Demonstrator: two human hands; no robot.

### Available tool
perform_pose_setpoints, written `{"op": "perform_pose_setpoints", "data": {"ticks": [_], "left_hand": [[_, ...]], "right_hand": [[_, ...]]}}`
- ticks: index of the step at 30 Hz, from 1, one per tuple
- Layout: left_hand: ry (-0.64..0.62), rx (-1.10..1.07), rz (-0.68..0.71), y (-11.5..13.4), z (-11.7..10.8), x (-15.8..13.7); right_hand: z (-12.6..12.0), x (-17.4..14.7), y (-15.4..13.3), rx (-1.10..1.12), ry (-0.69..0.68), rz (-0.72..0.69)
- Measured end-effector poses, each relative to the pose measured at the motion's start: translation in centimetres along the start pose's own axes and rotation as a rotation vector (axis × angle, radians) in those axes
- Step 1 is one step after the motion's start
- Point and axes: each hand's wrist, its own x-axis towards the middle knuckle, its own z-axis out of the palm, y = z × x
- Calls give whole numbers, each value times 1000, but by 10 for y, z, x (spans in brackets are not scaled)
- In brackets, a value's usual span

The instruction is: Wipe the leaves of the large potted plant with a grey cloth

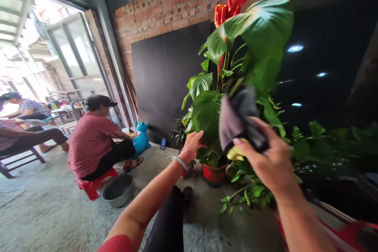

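Observation:
My left hand point(191, 147) is at the lower left edge of a big green leaf point(206, 114), its fingers closed on the leaf's rim. In my right hand point(270, 151) is a bunched grey cloth point(236, 116) with a yellowish part at its lower end; motion blurs it. The cloth is in front of the plant's middle and hides some stems and leaves. This tall potted plant point(265, 23) carries a red ribbon bow point(230, 8) near its top and grows from a red pot point(214, 173).
A person in a red shirt point(93, 141) sits on a red stool point(96, 183), near a grey basin point(119, 189) and a blue animal figure point(141, 138). More people sit at far left. Dark panels point(171, 82) lean on the brick wall. Low plants point(315, 141) stand at right.

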Motion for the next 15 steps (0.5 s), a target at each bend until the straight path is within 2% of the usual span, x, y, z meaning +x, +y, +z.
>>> {"op": "perform_pose_setpoints", "data": {"ticks": [2,3,5,7,9,10,12,13,15], "left_hand": [[-9,-5,-36,-12,0,-2],[1,-9,-44,-14,-3,-2],[26,-19,-56,-14,-10,-1],[35,-27,-66,-10,-16,0],[37,-30,-80,-7,-17,0],[33,-29,-89,-7,-15,-1],[4,-24,-100,-8,-10,-5],[-20,-22,-103,-10,-6,-6],[-65,-14,-103,-13,-2,-8]], "right_hand": [[11,-7,7,-44,-257,-42],[6,-15,13,-82,-371,-35],[-20,-35,22,-141,-477,29],[-51,-46,20,-138,-393,85],[-68,-38,4,-137,-155,82],[-67,-27,-5,-146,-26,47],[-47,2,-21,-174,147,-82],[-31,16,-24,-181,151,-157],[7,33,-19,-197,20,-221]]}}
